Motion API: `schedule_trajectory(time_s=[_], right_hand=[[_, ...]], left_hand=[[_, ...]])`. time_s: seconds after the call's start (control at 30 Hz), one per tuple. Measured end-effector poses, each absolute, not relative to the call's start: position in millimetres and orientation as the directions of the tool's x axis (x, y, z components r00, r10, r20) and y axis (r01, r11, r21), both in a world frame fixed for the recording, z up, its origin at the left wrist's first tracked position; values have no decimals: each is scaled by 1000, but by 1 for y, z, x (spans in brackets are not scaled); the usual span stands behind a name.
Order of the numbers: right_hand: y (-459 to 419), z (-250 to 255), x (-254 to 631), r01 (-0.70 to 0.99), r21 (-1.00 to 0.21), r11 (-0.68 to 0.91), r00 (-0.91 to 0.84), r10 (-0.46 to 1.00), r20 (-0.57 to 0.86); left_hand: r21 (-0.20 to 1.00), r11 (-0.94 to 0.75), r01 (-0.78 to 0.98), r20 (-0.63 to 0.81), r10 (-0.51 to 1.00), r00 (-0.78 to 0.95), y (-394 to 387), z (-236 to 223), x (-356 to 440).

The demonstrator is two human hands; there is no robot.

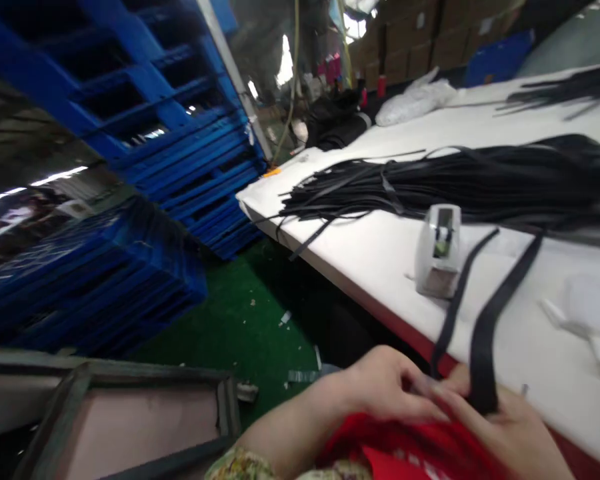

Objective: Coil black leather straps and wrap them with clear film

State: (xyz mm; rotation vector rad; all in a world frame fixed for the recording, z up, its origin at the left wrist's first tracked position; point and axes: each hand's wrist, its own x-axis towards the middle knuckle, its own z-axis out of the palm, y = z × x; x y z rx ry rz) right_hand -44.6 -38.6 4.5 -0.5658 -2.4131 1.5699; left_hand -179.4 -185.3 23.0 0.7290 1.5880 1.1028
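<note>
My left hand [380, 390] and my right hand [510, 427] meet low at the table's near edge, fingers pinched together on a black strap [485, 340]. The strap runs as two bands from the hands up across the white table [370, 260] toward a large bundle of black straps [480, 180]. A small grey tape dispenser [437, 250] stands on the table just beyond the hands. Red fabric [405, 447] lies under my hands.
Stacked blue plastic pallets [145, 113] rise at the left over a green floor [240, 320]. A metal-framed panel [130, 427] lies at the lower left. White bags [415, 100], black cloth and cardboard boxes [420, 40] sit at the far end.
</note>
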Motion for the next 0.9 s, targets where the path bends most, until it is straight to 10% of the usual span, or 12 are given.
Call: schedule_trajectory(time_s=[0.47, 0.9], right_hand=[[-41, 16, -53, 184, -963, 196, -866, 496, -65], [-33, 10, -50, 158, -960, 233, -890, 454, -37]], left_hand=[[933, 327, 150, -257, 898, -357, -172, 28, -181], [943, 327, -57, -318, 842, -435, -177, 24, -182]])
